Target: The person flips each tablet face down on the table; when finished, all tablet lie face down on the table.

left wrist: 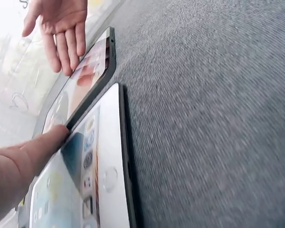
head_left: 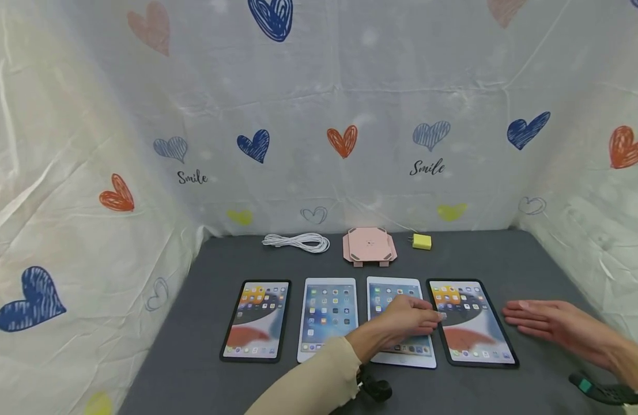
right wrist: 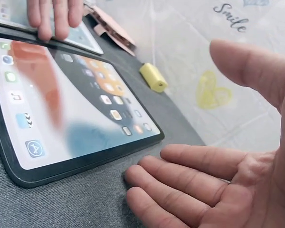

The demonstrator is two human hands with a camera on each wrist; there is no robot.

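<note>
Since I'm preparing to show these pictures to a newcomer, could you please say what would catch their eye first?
Four rectangular tablets with lit screens, lined up on the dark grey fabric-covered table, would probably come first. The bare left hand and right hand flank the rightmost, black-framed tablet. A yellow, block-shaped plug sits near the table's back edge.

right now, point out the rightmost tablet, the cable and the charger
Rightmost tablet (head_left: 472, 324), head view, middle of its screen
Cable (head_left: 296, 241), head view, middle of its white bundle
Charger (right wrist: 152, 77), right wrist view, its yellow body
</note>
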